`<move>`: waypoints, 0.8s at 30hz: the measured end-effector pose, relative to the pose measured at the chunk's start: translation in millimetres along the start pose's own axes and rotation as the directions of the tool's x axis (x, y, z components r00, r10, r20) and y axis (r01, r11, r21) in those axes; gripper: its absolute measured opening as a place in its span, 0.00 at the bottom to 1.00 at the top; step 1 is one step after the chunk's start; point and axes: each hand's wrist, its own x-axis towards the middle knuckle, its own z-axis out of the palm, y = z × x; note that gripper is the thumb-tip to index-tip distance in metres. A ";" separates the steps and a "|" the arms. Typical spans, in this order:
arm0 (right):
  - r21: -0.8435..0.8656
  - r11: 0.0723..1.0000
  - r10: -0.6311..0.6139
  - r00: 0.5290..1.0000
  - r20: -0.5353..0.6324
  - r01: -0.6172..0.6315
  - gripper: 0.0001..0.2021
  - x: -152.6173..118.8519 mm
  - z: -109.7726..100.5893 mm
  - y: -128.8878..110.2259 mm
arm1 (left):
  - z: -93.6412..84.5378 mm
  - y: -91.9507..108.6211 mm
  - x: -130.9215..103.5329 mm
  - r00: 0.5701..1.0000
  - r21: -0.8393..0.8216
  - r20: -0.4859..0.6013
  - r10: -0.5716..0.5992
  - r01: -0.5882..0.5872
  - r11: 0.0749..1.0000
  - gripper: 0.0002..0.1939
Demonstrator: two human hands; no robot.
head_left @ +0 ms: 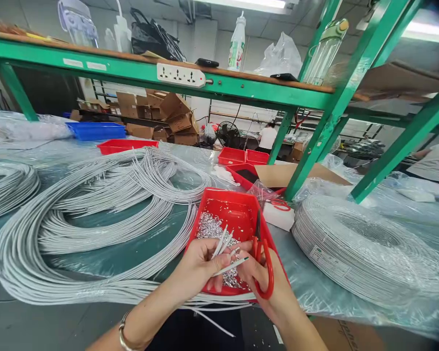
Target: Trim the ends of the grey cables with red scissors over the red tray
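Note:
My left hand (201,265) is closed around several white cable ends (225,241) that fan out above a red bin (229,196). One of these ends shows a dark green tip. In my right hand (269,278) is a pair of red-handled scissors (268,265), its handle loop around the hand and its dark blades pointing up and away. The right fingertips are close to the cable ends; whether they pinch one I cannot tell. Small silvery scraps (210,226) cover part of the bin's floor. Long white cables (106,292) run from the left in large loops on the table.
A wrapped cable coil (351,253) sits at the right, near a small white box (279,215). Green shelf posts (310,146) rise behind it. Overhead, a green shelf (124,73) bears bottles and a power strip (181,74). More red trays (128,145) and a blue tray (96,130) lie farther back.

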 end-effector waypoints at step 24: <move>-0.518 0.838 -0.188 0.982 0.019 0.170 0.14 18.3 -37.2 -18.8 | 2.4 3.5 2.1 0.990 0.004 0.120 -0.074 0.074 0.997 0.19</move>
